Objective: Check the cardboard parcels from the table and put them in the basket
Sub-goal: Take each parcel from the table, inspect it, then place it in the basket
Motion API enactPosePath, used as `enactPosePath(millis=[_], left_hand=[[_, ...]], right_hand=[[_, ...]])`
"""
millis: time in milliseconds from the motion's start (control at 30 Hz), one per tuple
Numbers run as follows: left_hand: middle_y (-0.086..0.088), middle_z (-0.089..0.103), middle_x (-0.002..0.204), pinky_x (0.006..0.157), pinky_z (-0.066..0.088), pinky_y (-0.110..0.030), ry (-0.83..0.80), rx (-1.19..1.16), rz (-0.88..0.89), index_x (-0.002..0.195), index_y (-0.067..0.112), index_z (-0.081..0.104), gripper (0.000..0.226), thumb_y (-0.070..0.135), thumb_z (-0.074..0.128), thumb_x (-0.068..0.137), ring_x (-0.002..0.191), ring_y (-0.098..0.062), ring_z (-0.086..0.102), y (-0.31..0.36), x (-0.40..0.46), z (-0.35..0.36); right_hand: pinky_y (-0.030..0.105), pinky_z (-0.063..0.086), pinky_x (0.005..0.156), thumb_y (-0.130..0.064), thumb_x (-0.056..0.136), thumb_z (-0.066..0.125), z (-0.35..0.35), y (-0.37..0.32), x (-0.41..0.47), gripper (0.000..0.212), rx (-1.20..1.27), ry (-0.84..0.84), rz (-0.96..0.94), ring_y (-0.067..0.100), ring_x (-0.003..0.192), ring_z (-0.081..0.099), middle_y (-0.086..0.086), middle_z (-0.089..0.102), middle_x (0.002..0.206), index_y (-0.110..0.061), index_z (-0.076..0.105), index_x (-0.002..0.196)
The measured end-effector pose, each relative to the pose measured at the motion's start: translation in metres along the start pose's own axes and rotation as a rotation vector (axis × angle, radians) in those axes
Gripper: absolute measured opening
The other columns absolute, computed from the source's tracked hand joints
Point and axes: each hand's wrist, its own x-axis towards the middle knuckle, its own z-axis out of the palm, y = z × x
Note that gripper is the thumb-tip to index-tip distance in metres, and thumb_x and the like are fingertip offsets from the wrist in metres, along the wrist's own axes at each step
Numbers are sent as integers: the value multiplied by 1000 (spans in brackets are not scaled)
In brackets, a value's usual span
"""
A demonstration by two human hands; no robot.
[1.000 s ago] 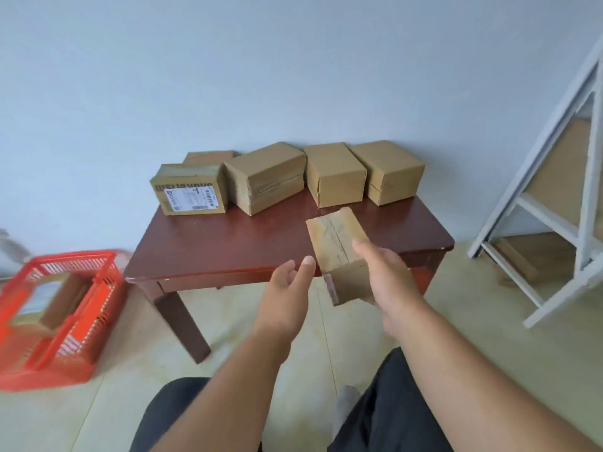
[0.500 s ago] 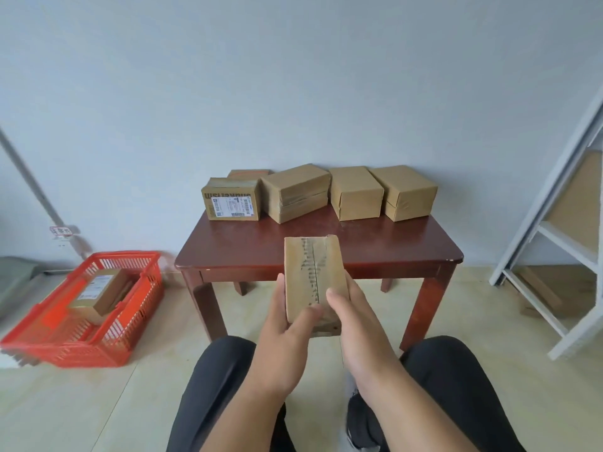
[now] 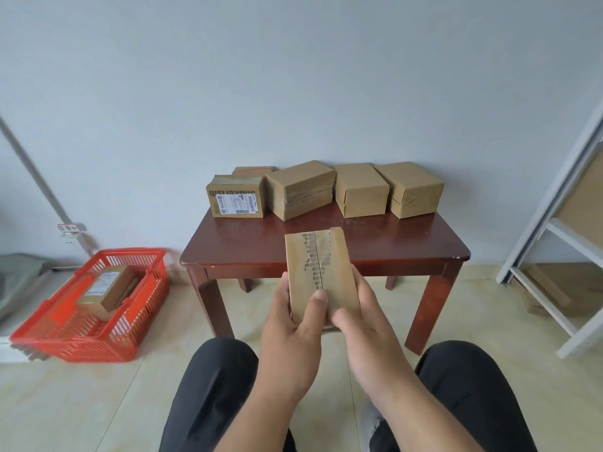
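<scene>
Head view: seated person, facing worktop (image 3: 326, 252).
Basket (image 3: 140, 321): floor left, one parcel inside.
Left hand (image 3: 290, 331): fingers grip held parcel (image 3: 321, 272).
Right hand (image 3: 365, 324): fingers grip same parcel.
Worktop rear: five boxes (image 3: 359, 190).

The held parcel (image 3: 321, 272) sits at centre, before the table's (image 3: 326, 252) near edge, between the left hand (image 3: 293, 324) and right hand (image 3: 365, 324); five parcels (image 3: 359, 190) line the table's back edge at twelve o'clock; the basket (image 3: 91, 305) lies on the floor at nine o'clock, one parcel (image 3: 107, 288) in it; a shelf frame (image 3: 561, 223) stands at three o'clock.
</scene>
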Motion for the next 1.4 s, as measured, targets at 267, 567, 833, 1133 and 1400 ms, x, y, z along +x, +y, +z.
enactPosePath(millis=[267,567,833,1133,1400], left_hand=[[21,70,127,99,53,-19,-82,-26,63,147,34,49,40,18,48,111,121,0,65,4,5,6],[26,72,111,76,47,-2,-39,-69,60,117,46,56,21,27,54,109,104,12,65,22,19,6],[45,66,99,77,46,-1,-44,-78,63,113,45,52,21,24,52,111,100,19,62,15,12,8],[13,71,118,90,57,-22,-48,-147,-25,132,31,54,30,18,59,105,109,1,70,14,24,5],[8,66,131,106,52,-48,8,20,180,133,42,57,28,48,47,108,131,-20,58,3,17,14]], right_hand=[[23,60,90,-28,106,59,-2,1,10,42,31,122,-16,0,116,69,-17,71,128,-41,47,144],[15,56,80,-28,105,63,3,-14,21,37,71,200,-28,-9,101,69,-22,71,114,-35,52,139],[42,63,93,-35,88,74,2,-15,23,43,76,237,27,6,103,75,-14,74,114,-33,56,127],[35,63,92,-28,100,69,2,-15,19,32,74,251,-11,-2,101,71,-14,70,115,-31,55,128],[38,61,97,-31,93,66,0,-18,19,39,25,202,-60,3,115,69,-11,67,135,-52,67,126]])
